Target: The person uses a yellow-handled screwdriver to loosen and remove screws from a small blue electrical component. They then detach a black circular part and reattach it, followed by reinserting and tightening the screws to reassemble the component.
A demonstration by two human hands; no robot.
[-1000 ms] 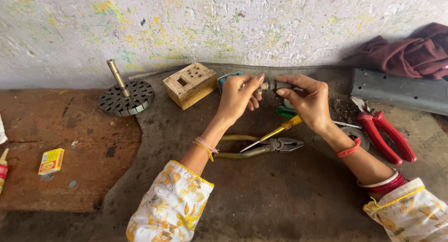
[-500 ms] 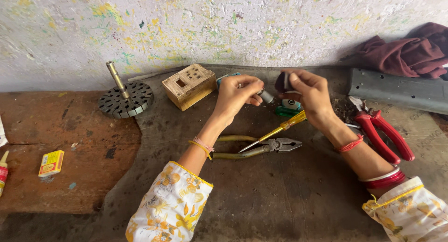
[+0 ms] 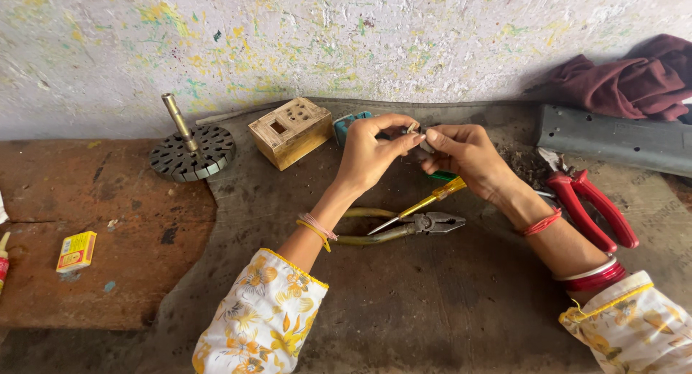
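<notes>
Left hand (image 3: 371,154) and right hand (image 3: 465,152) meet near the worktop's back edge, fingertips pinched together on a small grey part (image 3: 416,132); too small for me to identify. I judge this a fitting step needing a fine, steady grip.

Left to right: yellow box (image 3: 76,251), slotted metal disc (image 3: 192,152), wooden box (image 3: 290,131), pliers (image 3: 404,227) and yellow screwdriver (image 3: 425,203) under the wrists, red cutters (image 3: 595,208). Nothing obstructs.
</notes>
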